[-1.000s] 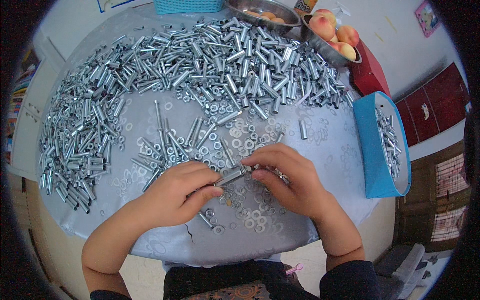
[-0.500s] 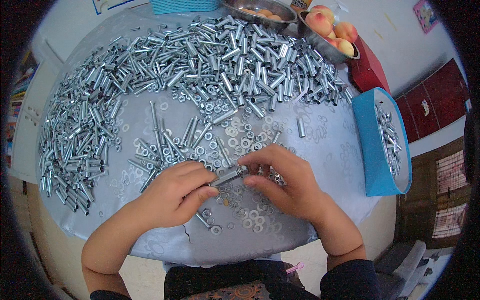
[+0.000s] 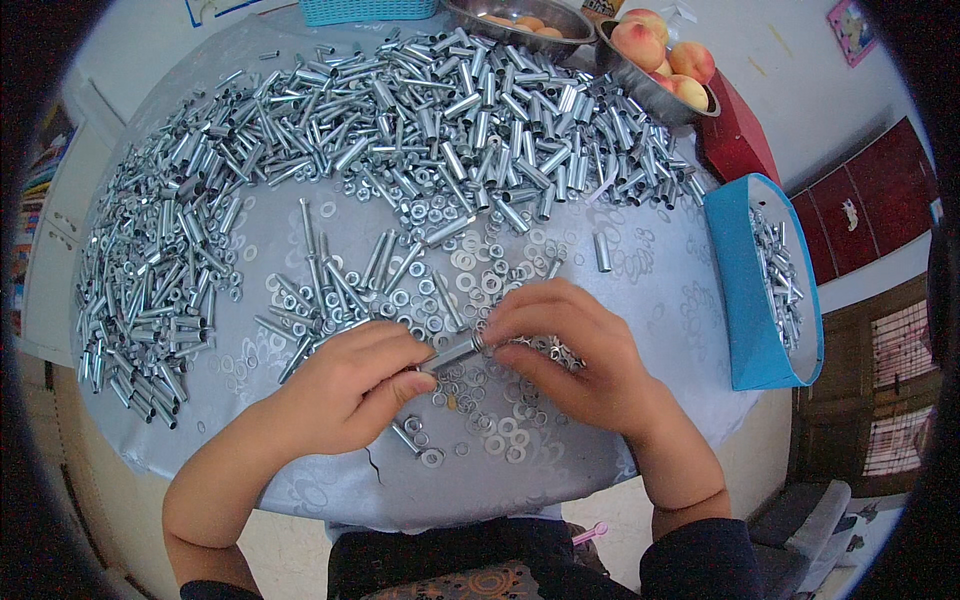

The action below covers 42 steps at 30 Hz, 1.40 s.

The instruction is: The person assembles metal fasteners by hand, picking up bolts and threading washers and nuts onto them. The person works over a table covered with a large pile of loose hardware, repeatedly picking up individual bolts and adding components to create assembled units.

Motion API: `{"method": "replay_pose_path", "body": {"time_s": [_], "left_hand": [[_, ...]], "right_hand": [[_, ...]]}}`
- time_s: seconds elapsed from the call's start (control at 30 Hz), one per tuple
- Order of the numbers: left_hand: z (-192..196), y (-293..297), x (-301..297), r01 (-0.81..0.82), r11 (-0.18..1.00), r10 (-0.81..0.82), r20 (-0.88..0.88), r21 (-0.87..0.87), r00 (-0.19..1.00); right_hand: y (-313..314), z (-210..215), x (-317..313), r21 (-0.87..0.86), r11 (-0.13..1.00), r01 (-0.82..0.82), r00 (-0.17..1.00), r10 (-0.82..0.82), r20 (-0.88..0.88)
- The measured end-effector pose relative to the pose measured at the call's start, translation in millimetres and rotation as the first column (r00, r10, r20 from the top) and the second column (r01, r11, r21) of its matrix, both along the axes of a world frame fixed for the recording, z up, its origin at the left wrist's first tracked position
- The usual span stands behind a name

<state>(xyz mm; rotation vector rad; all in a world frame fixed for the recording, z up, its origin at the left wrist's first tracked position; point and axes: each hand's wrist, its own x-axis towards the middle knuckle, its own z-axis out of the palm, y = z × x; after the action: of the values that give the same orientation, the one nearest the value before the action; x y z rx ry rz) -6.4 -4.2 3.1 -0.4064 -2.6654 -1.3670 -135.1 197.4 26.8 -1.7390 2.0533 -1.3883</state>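
My left hand (image 3: 375, 385) pinches a silvery sleeve anchor bolt (image 3: 452, 355) between thumb and fingers, its sleeve pointing up and to the right. At the far end of that bolt, my right hand (image 3: 560, 350) has its thumb and index finger curled round the tip, where small ring-like parts show. Whether these are washers or a nut is too small to tell. Beneath both hands lie scattered flat washers (image 3: 515, 437) and ring washers, with hex nuts (image 3: 400, 298) just beyond. Several long bolts (image 3: 312, 250) lie past my left hand. A short bolt (image 3: 406, 438) rests near my left wrist.
A large heap of metal sleeves (image 3: 450, 110) and bolts curves round the far and left sides of the cloth-covered table (image 3: 660, 330). At right stands a blue bin (image 3: 735, 300) holding more metal parts. Peaches fill a metal bowl (image 3: 655, 95), beside a bowl of eggs (image 3: 525, 25).
My right fingers have shifted slightly round the bolt's end, and the ring-like parts there are now less exposed. The left hand stays in place with its grip on the bolt.
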Motion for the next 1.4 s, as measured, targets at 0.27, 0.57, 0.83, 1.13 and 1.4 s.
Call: {"method": "replay_pose_path", "body": {"time_s": [0.27, 0.57, 0.83, 1.13, 1.4], "left_hand": [[-1.8, -0.4, 0.0, -0.021, 1.000, 0.020, -0.012, 0.000, 1.000], [-3.5, -1.0, -1.0, -0.015, 1.000, 0.015, 0.014, 0.019, 1.000], [-1.2, -1.4, -0.5, -0.002, 1.000, 0.002, 0.016, 0.008, 1.000], [-1.5, -2.0, -0.8, 0.016, 1.000, -0.016, 0.017, 0.014, 1.000], [-0.4, -1.3, -0.7, 0.005, 1.000, -0.006, 0.010, 0.026, 1.000]], "right_hand": [[3.0, 1.1, -3.0, 0.050, 0.998, 0.033, 0.327, -0.059, 0.943], [3.8, 1.1, -1.8, 0.180, 0.983, 0.032, 0.555, -0.167, 0.815], [-0.5, 3.1, 9.2, 0.185, 0.969, 0.162, 0.954, -0.202, 0.223], [-1.0, 8.6, 11.4, 0.294, 0.949, 0.110, 0.822, -0.253, 0.510], [4.8, 4.2, -0.7, 0.243, 0.924, 0.296, 0.778, -0.381, 0.500]]}}
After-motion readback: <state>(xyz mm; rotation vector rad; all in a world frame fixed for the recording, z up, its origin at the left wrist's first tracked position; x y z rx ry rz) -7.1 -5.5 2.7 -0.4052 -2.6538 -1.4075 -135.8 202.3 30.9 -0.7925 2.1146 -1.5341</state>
